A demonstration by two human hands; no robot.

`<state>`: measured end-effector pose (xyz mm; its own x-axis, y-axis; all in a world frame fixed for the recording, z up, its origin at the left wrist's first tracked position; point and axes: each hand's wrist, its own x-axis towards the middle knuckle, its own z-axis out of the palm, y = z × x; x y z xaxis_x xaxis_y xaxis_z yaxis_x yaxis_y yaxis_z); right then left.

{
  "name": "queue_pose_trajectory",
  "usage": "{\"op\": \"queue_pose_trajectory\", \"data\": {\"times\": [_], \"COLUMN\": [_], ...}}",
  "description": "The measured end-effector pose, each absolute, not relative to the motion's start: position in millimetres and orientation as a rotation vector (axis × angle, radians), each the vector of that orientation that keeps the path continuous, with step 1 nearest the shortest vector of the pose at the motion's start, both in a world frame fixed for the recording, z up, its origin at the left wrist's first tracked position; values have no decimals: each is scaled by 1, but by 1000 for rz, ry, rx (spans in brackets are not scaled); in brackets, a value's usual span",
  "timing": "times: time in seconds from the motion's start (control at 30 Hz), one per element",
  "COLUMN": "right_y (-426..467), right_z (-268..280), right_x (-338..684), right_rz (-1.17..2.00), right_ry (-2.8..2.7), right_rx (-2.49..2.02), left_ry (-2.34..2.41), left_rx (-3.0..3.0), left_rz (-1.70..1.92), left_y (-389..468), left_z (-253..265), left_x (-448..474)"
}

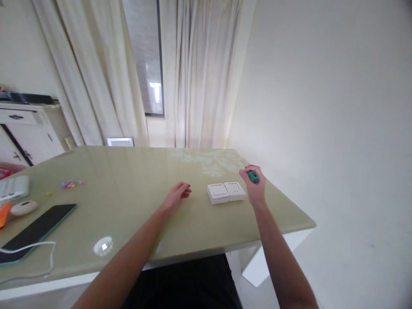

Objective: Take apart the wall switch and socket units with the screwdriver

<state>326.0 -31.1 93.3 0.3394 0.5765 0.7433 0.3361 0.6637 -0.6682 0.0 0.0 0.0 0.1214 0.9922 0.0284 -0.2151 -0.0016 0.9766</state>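
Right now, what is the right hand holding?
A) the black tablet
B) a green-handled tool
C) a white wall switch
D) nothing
B: the right hand is closed around a green-handled tool, just right of the two white switch plates lying on the table; the left hand rests empty on the tabletop.

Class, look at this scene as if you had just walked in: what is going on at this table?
A person sits at a greenish table. The right hand grips a green-handled tool, probably a screwdriver, just right of two white wall switch or socket units lying side by side. The left hand rests on the table to their left, holding nothing. At the far left lie a dark tablet with a white cable.
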Motion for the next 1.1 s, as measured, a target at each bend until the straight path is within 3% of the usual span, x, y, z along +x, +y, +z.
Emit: {"op": "queue_pose_trajectory", "data": {"times": [0.23,0.53,0.93,1.1], "right_y": [-21,-11,-45,-61], "right_z": [62,29,33,28], "right_x": [381,357,240,220], "right_rz": [157,150,300,272], "right_ry": [-1451,-1645,-2011,-1999], "right_rx": [-1139,-1235,-941,-834], "left_ry": [1036,1008,1166,1301], "left_rx": [1507,1732,1883,1804], "left_rz": [1132,1159,792,885], "left_y": [-12,-3,-41,-52], "left_z": [8,24,70,76], "left_x": [33,89,-71,-124]}}
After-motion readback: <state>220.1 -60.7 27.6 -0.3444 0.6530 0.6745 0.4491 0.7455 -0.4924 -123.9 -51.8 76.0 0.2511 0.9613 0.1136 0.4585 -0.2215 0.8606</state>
